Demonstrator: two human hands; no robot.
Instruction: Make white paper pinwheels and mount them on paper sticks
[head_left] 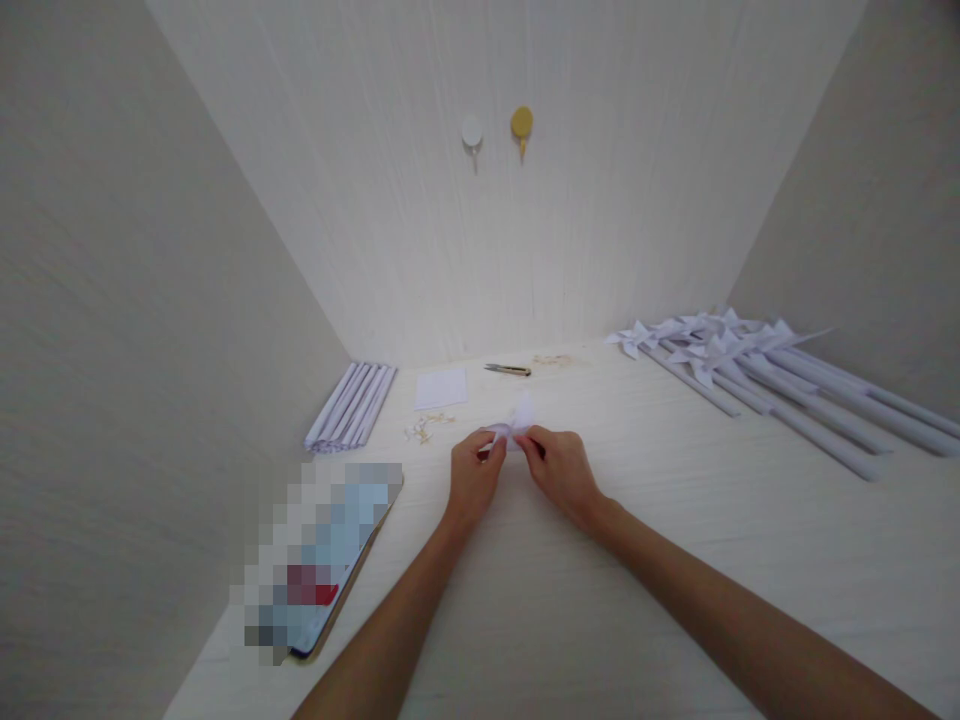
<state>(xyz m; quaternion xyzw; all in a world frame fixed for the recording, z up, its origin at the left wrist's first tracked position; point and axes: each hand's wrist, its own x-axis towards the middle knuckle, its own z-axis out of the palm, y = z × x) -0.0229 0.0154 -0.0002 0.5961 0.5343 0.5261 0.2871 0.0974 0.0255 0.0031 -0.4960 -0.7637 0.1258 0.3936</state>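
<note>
Both pinching one folded paper at frame centre: left hand gripping its left end, right hand its right, paper lying crosswise between fingertips, tip poking upward, equally near both.

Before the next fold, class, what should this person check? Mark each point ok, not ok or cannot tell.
1. Both hands on the folded paper piece: left hand and right hand pinch it, ok.
2. Folds aligned: cannot tell.
3. Blank square sheet within reach: ok.
4. Cutter away from the fingers: ok.
5. Rolled paper sticks stacked at left: ok.
6. Finished pinwheels set aside at right: ok.
</note>
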